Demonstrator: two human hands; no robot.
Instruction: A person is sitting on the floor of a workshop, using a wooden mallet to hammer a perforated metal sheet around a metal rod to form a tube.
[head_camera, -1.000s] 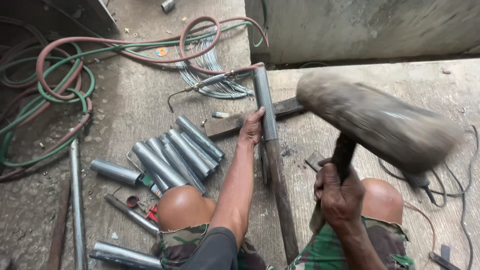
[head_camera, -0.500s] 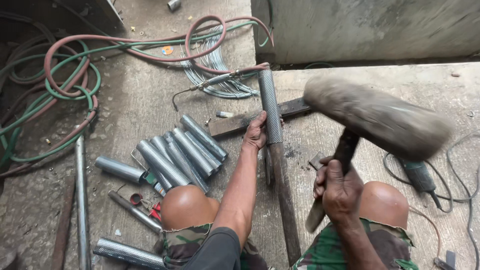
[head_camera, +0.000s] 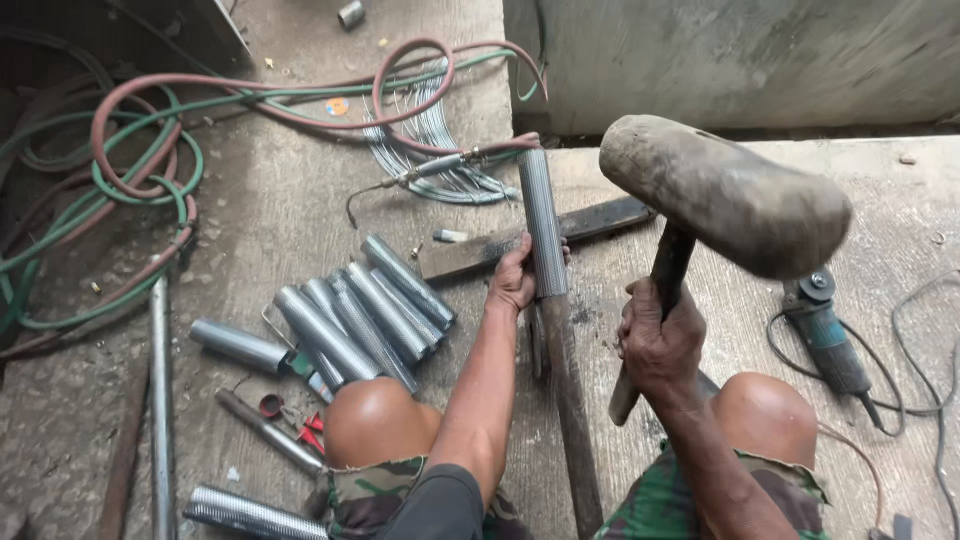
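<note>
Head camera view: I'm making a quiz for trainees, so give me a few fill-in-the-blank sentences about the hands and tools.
1. The right hand grips the handle of a raised ____.
2. The left hand holds a ribbed metal ____ against the long bar.
3. The angle grinder lies on the concrete slab beside the person's ____ knee.

Missing words: mallet; tube; right
</note>
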